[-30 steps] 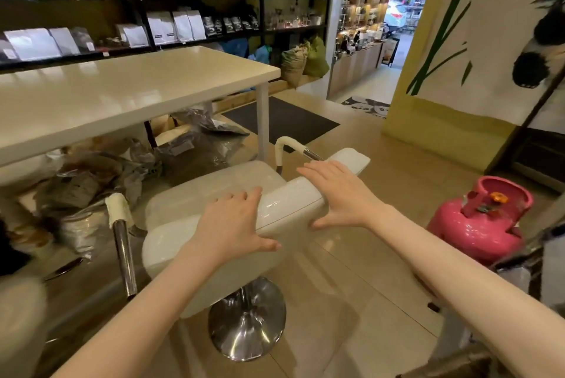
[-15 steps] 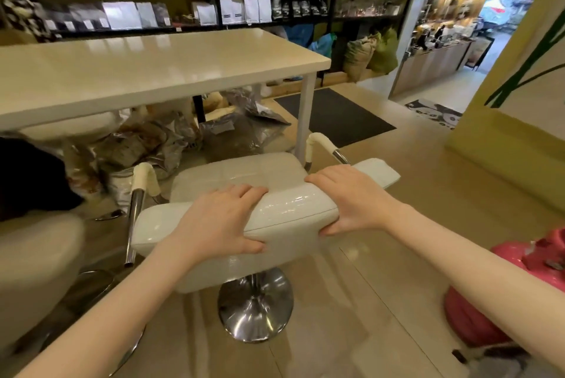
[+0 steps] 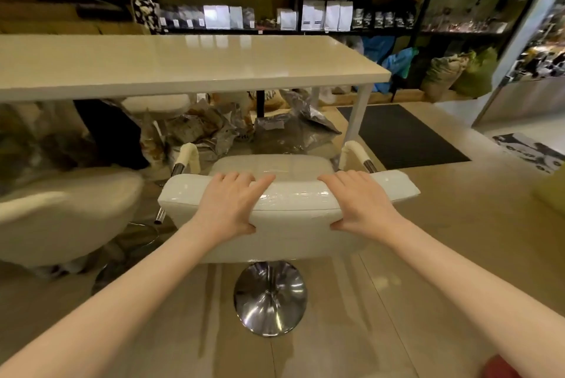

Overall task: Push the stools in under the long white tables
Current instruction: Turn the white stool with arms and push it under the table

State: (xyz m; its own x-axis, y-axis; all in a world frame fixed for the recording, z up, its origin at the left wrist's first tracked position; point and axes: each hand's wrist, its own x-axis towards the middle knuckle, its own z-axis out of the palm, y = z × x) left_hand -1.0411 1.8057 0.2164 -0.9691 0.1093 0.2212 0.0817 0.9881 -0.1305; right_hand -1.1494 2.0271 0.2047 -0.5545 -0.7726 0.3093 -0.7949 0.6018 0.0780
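two hands grip the stool (image 3: 293, 224) backrest: left hand (image 3: 227, 205) and right hand (image 3: 360, 203), fingers (image 3: 241, 179) curled over its top. the seat is set just short of the tabletop (image 3: 183, 66).

Under the near edge of the table (image 3: 189, 66) there is an open gap straight ahead of the stool (image 3: 287, 218), between a second stool (image 3: 61, 215) on the left and the white table leg (image 3: 357, 114) at the near right corner. The stool's right armrest (image 3: 354, 151) sits just beside that leg, so room on that side is tight. Deeper under the table, crumpled foil bags (image 3: 275, 130) lie on the floor across the gap, with a dark post (image 3: 260, 104) and a third stool seat (image 3: 156, 104) behind them. Right of the table leg the tiled floor (image 3: 443, 218) is open up to a black mat (image 3: 400, 136).
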